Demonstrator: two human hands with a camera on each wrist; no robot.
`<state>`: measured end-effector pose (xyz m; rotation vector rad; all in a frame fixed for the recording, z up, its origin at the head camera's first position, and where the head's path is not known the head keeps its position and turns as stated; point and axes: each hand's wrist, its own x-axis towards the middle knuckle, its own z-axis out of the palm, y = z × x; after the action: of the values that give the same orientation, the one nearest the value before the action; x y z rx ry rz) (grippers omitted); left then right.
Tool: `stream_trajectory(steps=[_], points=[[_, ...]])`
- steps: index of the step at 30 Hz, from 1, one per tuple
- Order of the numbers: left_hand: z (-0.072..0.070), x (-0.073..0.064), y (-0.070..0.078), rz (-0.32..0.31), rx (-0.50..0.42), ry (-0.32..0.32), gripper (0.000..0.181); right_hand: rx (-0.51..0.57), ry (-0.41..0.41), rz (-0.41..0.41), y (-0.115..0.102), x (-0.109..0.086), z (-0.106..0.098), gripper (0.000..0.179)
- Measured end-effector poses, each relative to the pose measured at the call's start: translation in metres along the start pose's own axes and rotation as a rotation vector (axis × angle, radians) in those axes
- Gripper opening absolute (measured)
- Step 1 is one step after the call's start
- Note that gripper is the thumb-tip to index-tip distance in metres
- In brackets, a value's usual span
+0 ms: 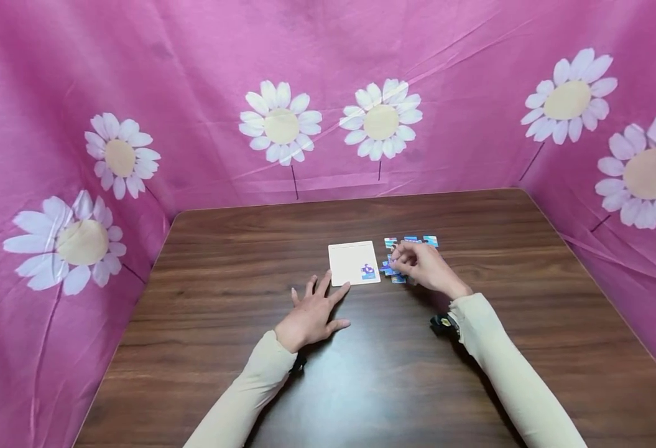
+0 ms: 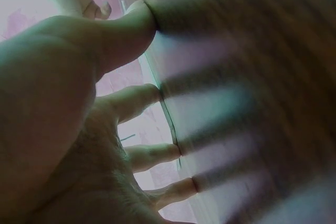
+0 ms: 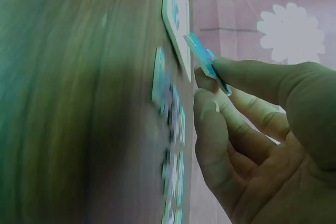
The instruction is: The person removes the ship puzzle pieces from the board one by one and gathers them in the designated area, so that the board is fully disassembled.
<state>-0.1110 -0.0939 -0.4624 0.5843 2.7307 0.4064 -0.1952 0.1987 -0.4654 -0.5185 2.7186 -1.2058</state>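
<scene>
A white square puzzle board (image 1: 350, 258) lies on the table with one blue and purple puzzle piece (image 1: 368, 272) set in its near right corner. My left hand (image 1: 311, 314) has its fingers spread, fingertips on the table and at the board's near left edge. My right hand (image 1: 425, 267) is over the loose puzzle pieces (image 1: 430, 241) just right of the board. Between thumb and fingertips it pinches a blue puzzle piece (image 3: 202, 59), raised and tilted in the right wrist view. Part of the loose group is hidden under this hand.
The wooden table (image 1: 221, 249) reaches back to a pink curtain (image 1: 328, 50) printed with large white daisies, which also hangs along both sides. A dark band (image 1: 444, 325) sits at the right wrist, by the cream sleeve.
</scene>
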Motion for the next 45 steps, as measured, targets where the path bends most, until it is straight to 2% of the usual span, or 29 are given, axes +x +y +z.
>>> stream_trajectory(steps=[9,14,21,30,40,45], points=[[-0.004,-0.003,-0.001,0.012,-0.007,0.009,0.075,0.0,0.032,0.046,0.013,-0.013,-0.016,0.013],[-0.003,-0.003,0.0,0.016,-0.007,0.009,0.075,-0.029,0.047,0.069,0.021,-0.02,-0.019,0.013],[-0.002,-0.003,0.0,0.022,-0.005,0.012,0.075,0.002,0.036,0.12,0.03,-0.028,-0.023,0.011],[0.0,-0.002,-0.001,0.041,-0.001,0.049,0.075,0.018,0.023,0.114,0.033,-0.033,-0.027,0.012],[-0.001,-0.003,0.0,0.03,-0.008,0.033,0.075,0.0,0.015,0.131,0.036,-0.034,-0.027,0.011],[-0.002,-0.002,-0.001,0.026,-0.009,0.029,0.075,-0.024,0.023,0.115,0.038,-0.034,-0.026,0.01]])
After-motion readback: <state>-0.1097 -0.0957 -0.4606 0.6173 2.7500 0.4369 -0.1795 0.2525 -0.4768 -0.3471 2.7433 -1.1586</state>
